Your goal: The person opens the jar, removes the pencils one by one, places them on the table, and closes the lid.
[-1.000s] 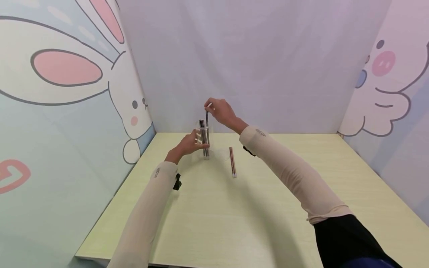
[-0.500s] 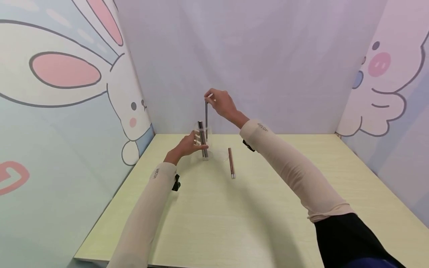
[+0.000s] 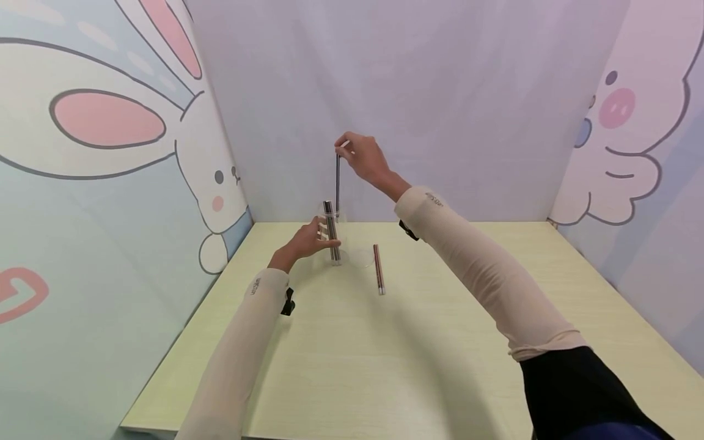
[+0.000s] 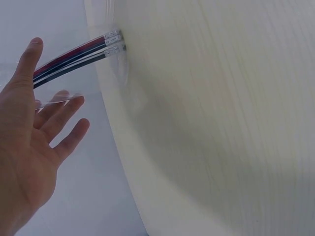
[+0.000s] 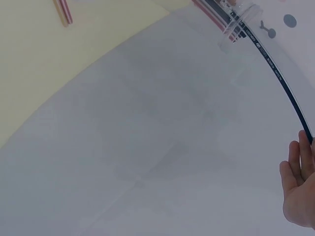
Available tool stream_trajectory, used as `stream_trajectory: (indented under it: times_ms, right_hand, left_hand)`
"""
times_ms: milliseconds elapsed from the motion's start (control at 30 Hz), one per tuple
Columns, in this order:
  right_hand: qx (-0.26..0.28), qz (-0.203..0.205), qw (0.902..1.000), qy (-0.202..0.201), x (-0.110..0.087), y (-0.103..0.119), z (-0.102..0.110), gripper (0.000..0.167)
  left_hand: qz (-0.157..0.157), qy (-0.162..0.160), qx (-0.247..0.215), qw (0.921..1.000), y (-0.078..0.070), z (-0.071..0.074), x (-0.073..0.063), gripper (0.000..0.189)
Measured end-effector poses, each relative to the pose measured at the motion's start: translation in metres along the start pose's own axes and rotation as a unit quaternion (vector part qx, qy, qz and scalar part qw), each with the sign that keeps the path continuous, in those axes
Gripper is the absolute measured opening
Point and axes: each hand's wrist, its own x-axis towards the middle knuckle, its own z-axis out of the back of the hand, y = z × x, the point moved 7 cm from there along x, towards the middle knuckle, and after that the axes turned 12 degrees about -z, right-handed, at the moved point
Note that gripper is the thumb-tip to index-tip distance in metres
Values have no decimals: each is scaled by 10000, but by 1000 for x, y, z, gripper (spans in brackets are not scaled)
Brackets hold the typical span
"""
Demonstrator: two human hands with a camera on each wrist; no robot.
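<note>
My left hand [image 3: 305,239] grips a clear cylindrical holder [image 3: 344,231] standing near the table's back edge, thumb in front and fingers behind. Several dark pencils [image 3: 332,232] lean inside it; the left wrist view shows red and dark pencils [image 4: 78,58] with pale lower ends. Above the holder, my right hand [image 3: 365,157] pinches the top of one dark pencil [image 3: 338,177]. That pencil hangs nearly upright, its lower end around the holder's rim. In the right wrist view the pencil [image 5: 278,73] shows pale lettering, and the fingertips pinching it are partly cut off.
Reddish-brown pencils [image 3: 379,270] lie side by side on the pale table [image 3: 341,354], right of the holder. A clear round disc [image 3: 362,259] lies between them and the holder. A pale curtain [image 3: 467,122] hangs behind, with cartoon-printed walls at both sides.
My right hand has risen with the pinched pencil, whose lower end has come up from deep in the holder to around its rim. The left hand stays on the holder.
</note>
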Motion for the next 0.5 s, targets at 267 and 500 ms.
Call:
stream_trajectory:
  times_ms: [267, 500]
  right_hand:
    - [34, 29, 9998, -180, 4, 5, 11, 23]
    - [183, -34, 9987, -480, 6, 9, 24, 23]
  left_hand:
    - [-51, -11, -45, 10000, 0, 1, -1, 88]
    - [-39, -39, -100, 9999, -2, 0, -3, 88]
